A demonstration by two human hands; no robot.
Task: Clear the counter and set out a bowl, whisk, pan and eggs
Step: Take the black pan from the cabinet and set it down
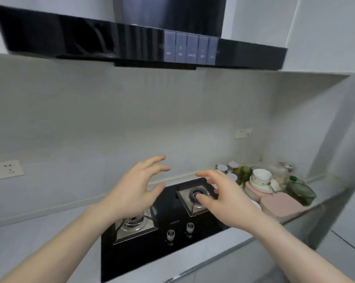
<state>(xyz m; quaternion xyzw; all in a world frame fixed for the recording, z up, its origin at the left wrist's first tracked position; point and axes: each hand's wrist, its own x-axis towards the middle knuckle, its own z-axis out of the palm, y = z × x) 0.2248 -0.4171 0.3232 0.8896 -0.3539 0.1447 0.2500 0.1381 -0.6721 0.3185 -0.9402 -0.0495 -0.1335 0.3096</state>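
Both my arms reach up from the bottom of the frame. My left hand [131, 193] and right hand [223, 198] float over the black stove [168, 242], fingers spread apart, holding nothing. At middle right, a white bowl [262, 174] sits on stacked plates [262, 185] on the counter [29, 242].

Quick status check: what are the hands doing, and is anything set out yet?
Left hand and right hand open, empty, above the stove. No pan or eggs in view. Dishes crowd the counter's right end.
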